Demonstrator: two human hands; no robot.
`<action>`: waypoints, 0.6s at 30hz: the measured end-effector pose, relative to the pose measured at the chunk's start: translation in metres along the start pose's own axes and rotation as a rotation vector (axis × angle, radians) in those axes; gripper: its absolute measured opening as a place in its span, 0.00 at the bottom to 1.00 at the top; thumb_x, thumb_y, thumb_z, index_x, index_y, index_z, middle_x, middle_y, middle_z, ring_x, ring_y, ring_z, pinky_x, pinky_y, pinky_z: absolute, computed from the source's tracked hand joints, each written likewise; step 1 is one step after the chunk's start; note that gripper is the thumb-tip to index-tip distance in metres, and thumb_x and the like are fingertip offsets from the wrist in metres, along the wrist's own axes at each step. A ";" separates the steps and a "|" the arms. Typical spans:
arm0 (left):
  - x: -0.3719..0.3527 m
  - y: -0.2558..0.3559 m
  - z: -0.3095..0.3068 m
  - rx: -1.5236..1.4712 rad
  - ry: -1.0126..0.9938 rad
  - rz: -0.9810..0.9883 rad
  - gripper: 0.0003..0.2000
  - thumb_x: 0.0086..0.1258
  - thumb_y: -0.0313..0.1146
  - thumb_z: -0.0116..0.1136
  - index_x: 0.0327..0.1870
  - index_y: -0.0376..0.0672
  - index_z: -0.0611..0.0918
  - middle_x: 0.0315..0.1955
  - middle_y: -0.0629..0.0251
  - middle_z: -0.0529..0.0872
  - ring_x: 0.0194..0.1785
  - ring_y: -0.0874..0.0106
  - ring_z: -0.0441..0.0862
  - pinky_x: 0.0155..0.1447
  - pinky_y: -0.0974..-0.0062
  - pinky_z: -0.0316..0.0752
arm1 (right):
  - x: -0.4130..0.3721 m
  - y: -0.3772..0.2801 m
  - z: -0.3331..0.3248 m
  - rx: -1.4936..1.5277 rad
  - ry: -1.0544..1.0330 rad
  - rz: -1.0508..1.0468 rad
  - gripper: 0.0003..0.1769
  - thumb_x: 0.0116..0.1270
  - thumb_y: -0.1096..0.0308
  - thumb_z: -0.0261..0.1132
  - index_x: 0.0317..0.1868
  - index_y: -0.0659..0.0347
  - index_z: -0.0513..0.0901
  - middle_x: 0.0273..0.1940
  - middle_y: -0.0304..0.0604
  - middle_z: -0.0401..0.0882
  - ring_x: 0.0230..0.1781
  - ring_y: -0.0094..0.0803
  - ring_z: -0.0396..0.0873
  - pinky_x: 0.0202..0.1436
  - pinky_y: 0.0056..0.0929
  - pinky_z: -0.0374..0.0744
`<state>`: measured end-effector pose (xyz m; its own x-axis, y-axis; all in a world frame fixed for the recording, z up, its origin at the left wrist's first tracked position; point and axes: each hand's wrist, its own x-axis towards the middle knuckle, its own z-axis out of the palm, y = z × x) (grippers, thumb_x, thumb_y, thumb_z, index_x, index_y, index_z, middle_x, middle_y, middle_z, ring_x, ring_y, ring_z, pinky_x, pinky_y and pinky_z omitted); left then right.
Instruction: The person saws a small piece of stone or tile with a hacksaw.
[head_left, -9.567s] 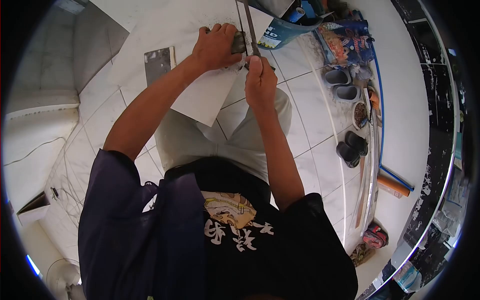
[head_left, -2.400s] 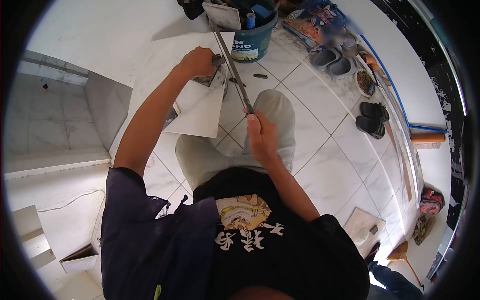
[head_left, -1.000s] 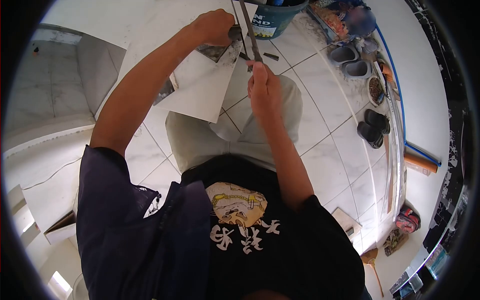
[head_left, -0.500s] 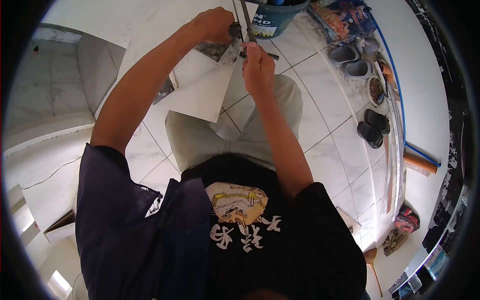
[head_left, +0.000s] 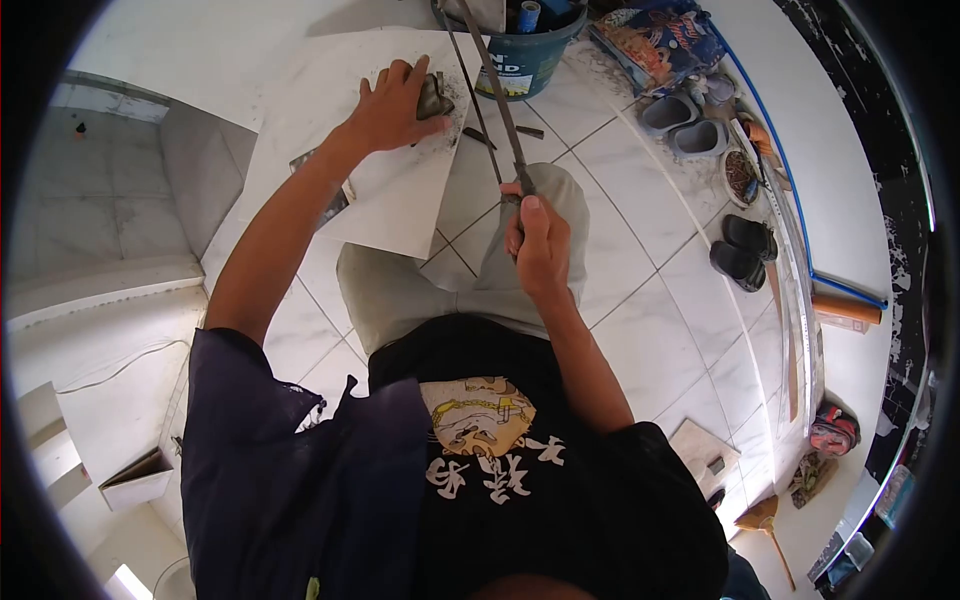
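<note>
White tiled floor (head_left: 655,335), left hand (head_left: 388,106) closed on dark block (head_left: 435,95) atop loose tile (head_left: 395,205), right hand (head_left: 540,245) gripping long blade (head_left: 496,88), bucket (head_left: 527,62) near.

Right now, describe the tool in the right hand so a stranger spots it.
Find the blue bucket at the top. A long grey metal tool slants from it down to the right hand, far longer than the short dark scraps beside it.
</note>
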<state>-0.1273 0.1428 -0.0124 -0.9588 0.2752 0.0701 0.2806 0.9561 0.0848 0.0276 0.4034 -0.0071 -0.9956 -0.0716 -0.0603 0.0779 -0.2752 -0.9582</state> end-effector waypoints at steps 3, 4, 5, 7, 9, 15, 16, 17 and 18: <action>-0.005 -0.005 0.016 -0.045 -0.004 -0.015 0.48 0.61 0.48 0.73 0.82 0.40 0.66 0.69 0.45 0.70 0.73 0.46 0.69 0.78 0.50 0.64 | -0.006 0.007 0.000 -0.006 0.007 0.004 0.22 0.87 0.57 0.52 0.57 0.69 0.83 0.20 0.25 0.63 0.19 0.13 0.60 0.24 0.22 0.60; -0.004 -0.010 0.018 -0.120 -0.007 -0.019 0.49 0.59 0.50 0.74 0.81 0.38 0.66 0.69 0.44 0.70 0.73 0.45 0.69 0.78 0.51 0.65 | -0.009 0.008 0.000 -0.015 0.007 0.012 0.22 0.87 0.57 0.53 0.57 0.69 0.83 0.20 0.26 0.64 0.19 0.13 0.60 0.24 0.22 0.60; -0.001 -0.014 0.015 -0.176 0.009 -0.016 0.45 0.59 0.49 0.75 0.78 0.39 0.71 0.67 0.47 0.73 0.71 0.46 0.71 0.77 0.52 0.67 | -0.012 0.008 -0.001 -0.016 0.013 0.014 0.22 0.87 0.57 0.53 0.57 0.69 0.83 0.20 0.26 0.64 0.19 0.13 0.60 0.24 0.22 0.60; 0.003 -0.010 -0.006 -0.273 -0.047 -0.037 0.44 0.57 0.49 0.75 0.76 0.39 0.73 0.67 0.50 0.73 0.73 0.47 0.70 0.78 0.50 0.64 | -0.015 0.007 0.001 0.006 0.014 0.032 0.22 0.87 0.57 0.54 0.57 0.70 0.84 0.20 0.26 0.64 0.20 0.13 0.60 0.24 0.22 0.60; 0.011 -0.006 -0.017 -0.366 -0.097 -0.047 0.43 0.56 0.50 0.75 0.73 0.39 0.75 0.67 0.53 0.73 0.74 0.49 0.69 0.79 0.48 0.62 | -0.015 0.009 0.002 -0.030 0.014 0.016 0.22 0.87 0.57 0.54 0.57 0.70 0.84 0.21 0.26 0.64 0.20 0.13 0.60 0.25 0.23 0.60; 0.008 0.000 0.019 -0.193 0.064 -0.024 0.40 0.54 0.48 0.76 0.70 0.42 0.78 0.63 0.56 0.76 0.70 0.52 0.72 0.76 0.50 0.65 | -0.010 0.026 0.005 -0.142 0.037 0.012 0.22 0.86 0.57 0.56 0.56 0.71 0.84 0.23 0.26 0.65 0.24 0.14 0.62 0.27 0.23 0.62; 0.007 -0.002 0.022 -0.181 0.116 0.014 0.39 0.54 0.49 0.76 0.70 0.42 0.78 0.62 0.56 0.77 0.70 0.53 0.73 0.75 0.51 0.65 | -0.009 0.031 0.003 -0.135 0.044 0.025 0.22 0.86 0.57 0.56 0.56 0.71 0.85 0.23 0.27 0.66 0.24 0.14 0.62 0.28 0.23 0.62; 0.003 -0.001 0.025 -0.172 0.163 0.047 0.39 0.54 0.49 0.76 0.69 0.43 0.78 0.61 0.57 0.77 0.69 0.53 0.73 0.75 0.51 0.65 | -0.009 0.033 0.001 -0.136 0.049 0.033 0.22 0.86 0.57 0.56 0.56 0.71 0.85 0.23 0.27 0.66 0.24 0.14 0.62 0.28 0.23 0.62; 0.002 0.000 0.027 -0.174 0.155 0.042 0.39 0.54 0.49 0.76 0.69 0.43 0.78 0.61 0.57 0.77 0.69 0.53 0.73 0.75 0.51 0.65 | -0.009 0.035 0.000 -0.086 0.060 0.062 0.22 0.86 0.57 0.56 0.56 0.70 0.85 0.24 0.27 0.66 0.25 0.14 0.62 0.28 0.22 0.62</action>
<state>-0.1308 0.1460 -0.0395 -0.9316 0.2827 0.2283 0.3365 0.9084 0.2481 0.0394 0.3947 -0.0405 -0.9905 -0.0275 -0.1345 0.1373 -0.1887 -0.9724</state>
